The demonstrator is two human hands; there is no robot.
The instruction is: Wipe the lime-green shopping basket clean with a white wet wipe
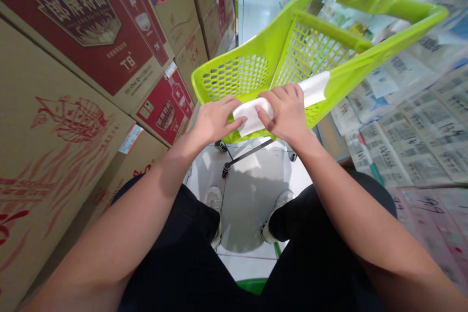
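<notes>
Right hand [288,109]: grip closed, thumb pressed on white cloth [251,113], fingers bent over the near rim of the lime-green basket [360,69]. Left hand [215,119]: grip closed at the cloth's left edge, thumb on it. Cloth sits at the rim between them; more white shows past the right hand, can't tell if joined. Step looks like working cloth against rim; next move likely calls for steady thumb pressure. Outward: cartons [58,102] left, packaged goods [413,141] right.

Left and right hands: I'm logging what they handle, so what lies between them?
In the head view, a white sheet lies between the left hand and right hand, by the green cart.
</notes>
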